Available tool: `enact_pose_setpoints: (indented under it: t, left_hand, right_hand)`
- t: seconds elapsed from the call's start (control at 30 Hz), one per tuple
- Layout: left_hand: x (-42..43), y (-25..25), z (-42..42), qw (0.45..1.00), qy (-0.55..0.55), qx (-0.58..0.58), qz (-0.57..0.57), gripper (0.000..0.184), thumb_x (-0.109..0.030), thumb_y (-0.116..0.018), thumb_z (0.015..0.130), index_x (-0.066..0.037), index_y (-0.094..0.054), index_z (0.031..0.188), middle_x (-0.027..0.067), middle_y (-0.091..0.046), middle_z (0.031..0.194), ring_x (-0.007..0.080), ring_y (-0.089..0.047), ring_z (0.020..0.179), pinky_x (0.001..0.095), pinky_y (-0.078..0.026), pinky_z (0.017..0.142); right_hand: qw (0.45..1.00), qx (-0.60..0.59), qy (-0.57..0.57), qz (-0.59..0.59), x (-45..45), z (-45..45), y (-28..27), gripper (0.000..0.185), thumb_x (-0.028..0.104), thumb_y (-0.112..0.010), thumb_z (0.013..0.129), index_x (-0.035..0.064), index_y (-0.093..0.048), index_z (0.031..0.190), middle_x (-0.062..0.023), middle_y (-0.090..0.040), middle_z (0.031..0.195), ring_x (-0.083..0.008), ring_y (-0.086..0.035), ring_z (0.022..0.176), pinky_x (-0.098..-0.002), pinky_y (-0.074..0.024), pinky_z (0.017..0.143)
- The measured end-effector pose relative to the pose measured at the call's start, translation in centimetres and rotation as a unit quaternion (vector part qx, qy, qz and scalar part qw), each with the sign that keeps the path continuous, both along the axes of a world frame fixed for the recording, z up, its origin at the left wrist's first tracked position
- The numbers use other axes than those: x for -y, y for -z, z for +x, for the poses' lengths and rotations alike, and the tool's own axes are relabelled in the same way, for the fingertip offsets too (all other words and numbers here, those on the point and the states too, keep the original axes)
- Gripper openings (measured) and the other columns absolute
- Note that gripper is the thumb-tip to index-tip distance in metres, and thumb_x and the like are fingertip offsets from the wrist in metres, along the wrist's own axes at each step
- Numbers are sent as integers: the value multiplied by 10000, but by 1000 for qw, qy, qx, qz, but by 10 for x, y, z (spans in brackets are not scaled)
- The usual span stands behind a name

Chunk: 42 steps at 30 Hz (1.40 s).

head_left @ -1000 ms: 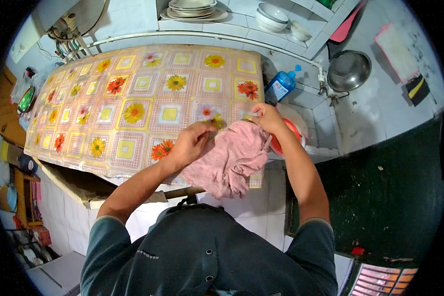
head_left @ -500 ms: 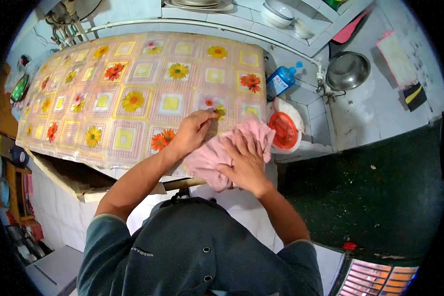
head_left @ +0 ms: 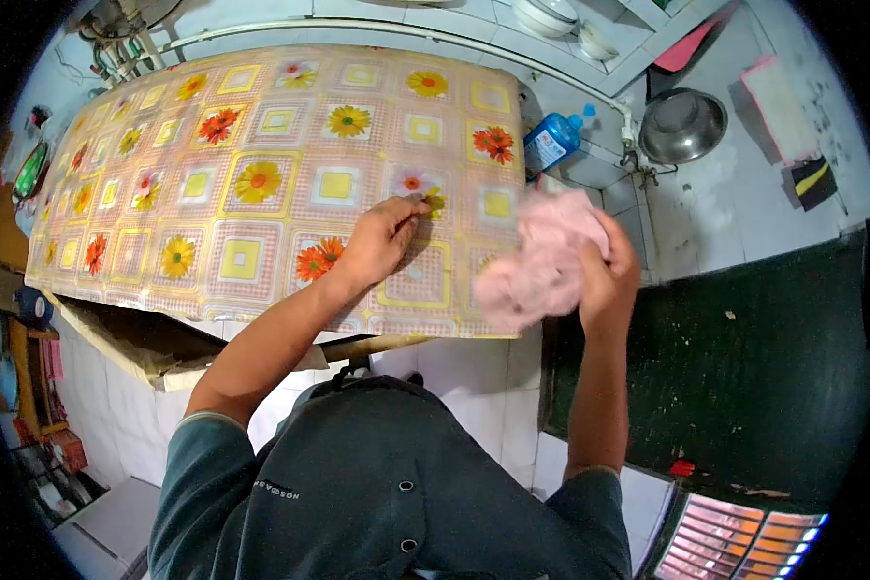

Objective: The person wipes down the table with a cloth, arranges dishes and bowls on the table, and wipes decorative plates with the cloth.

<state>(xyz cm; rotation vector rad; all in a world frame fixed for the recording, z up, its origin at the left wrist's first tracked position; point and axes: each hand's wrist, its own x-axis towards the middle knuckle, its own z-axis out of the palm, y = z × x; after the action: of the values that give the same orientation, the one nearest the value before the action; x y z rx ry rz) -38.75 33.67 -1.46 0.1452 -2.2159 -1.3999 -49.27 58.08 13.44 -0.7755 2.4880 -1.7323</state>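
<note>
A crumpled pink cloth (head_left: pixel 541 266) hangs, blurred by motion, over the right end of the table. My right hand (head_left: pixel 609 280) is closed around its right side. On the flower-patterned plastic tablecloth (head_left: pixel 333 186) rests my left hand (head_left: pixel 382 240), its fingers curled together near a yellow flower print. Whatever may lie between those fingertips is hidden.
Beyond the table's right end stand a blue bottle (head_left: pixel 554 141) and, mostly covered by the cloth, a red-and-white tub. A metal basin (head_left: pixel 683 127) hangs on the wall near the tap (head_left: pixel 648 172). White bowls (head_left: pixel 545 17) sit on a shelf.
My right hand has gone from lying spread on the cloth to gripping it, lifting it and carrying it right, over the tub. My left hand has stayed nearly in place.
</note>
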Motion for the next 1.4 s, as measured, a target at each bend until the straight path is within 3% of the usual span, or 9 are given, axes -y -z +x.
enact_pose_setpoints:
  t: [0.17, 0.27, 0.67, 0.77, 0.83, 0.9, 1.03, 1.1, 1.4]
  left_hand:
    - [1, -8, 3, 1000, 6, 25, -11, 258, 16, -525, 877, 4, -608, 1121, 178, -633, 1066, 300, -615, 1013, 351, -472, 883]
    - [0, -8, 3, 1000, 2, 3, 15, 304, 65, -506, 841, 10, -602, 1125, 189, -627, 1071, 310, -618, 1010, 347, -476, 882]
    - [-1, -5, 3, 1000, -22, -8, 4, 313, 77, -494, 796, 9, -623, 1072, 201, -626, 1053, 371, -604, 974, 387, -490, 838]
    - [-1, -4, 3, 1000, -22, -11, 4, 314, 78, -501, 789, 11, -623, 1071, 199, -626, 1043, 367, -604, 968, 390, -490, 833]
    - [-1, -1, 2, 1000, -18, -13, 0, 323, 80, -505, 782, 12, -622, 1075, 198, -626, 1040, 366, -604, 967, 390, -489, 836]
    - [0, 0, 0, 1000, -10, -13, -8, 333, 82, -508, 775, 13, -620, 1080, 197, -626, 1036, 366, -603, 966, 390, -488, 838]
    - [2, 1, 0, 1000, -4, -11, -25, 384, 97, -506, 751, 12, -610, 1110, 200, -623, 1041, 366, -604, 967, 381, -485, 852]
    - [1, 1, 0, 1000, -14, 1, -23, 355, 91, -505, 780, 3, -617, 1105, 194, -622, 1043, 349, -611, 956, 367, -485, 850]
    - [-6, -5, -2, 1000, -21, 10, -10, 318, 80, -512, 819, -11, -632, 1099, 173, -623, 1008, 300, -621, 896, 336, -487, 790]
  right_hand:
    - [924, -279, -127, 229, 58, -16, 55, 519, 211, -704, 807, 35, -566, 1276, -186, -480, 1393, -343, -462, 1274, -411, -379, 1043]
    - [907, -233, -192, 293, 79, 1, 76, 528, 244, -716, 781, 34, -587, 1248, -225, -477, 1380, -410, -402, 1303, -448, -321, 1086]
    - [904, -244, -214, 278, -49, 61, 91, 263, 93, -597, 828, 3, -675, 1063, -197, -655, 1106, -380, -619, 1054, -406, -500, 915]
    - [912, -150, -203, 324, -63, 56, 51, 209, 96, -600, 828, -3, -691, 988, -158, -695, 1006, -300, -671, 944, -356, -528, 836]
    - [965, 134, -39, 224, -53, 44, 19, 195, 112, -606, 839, -4, -685, 975, -98, -691, 944, -183, -652, 892, -305, -521, 786]
    - [987, 137, -54, 70, -40, 24, 6, 238, 140, -614, 854, 1, -662, 1041, -42, -664, 937, -117, -612, 870, -268, -501, 762]
    - [981, 32, -166, 94, 23, -8, 16, 468, 241, -691, 805, -25, -594, 1177, -139, -591, 1212, -218, -571, 1089, -338, -473, 907]
    - [912, -240, -150, 297, 39, -25, 53, 604, 290, -736, 771, 43, -553, 1291, -179, -448, 1423, -338, -400, 1327, -415, -379, 1047]
    - [915, -210, -207, 274, -2, -2, 100, 383, 127, -646, 836, 22, -621, 1204, -172, -513, 1365, -392, -426, 1291, -440, -364, 1063]
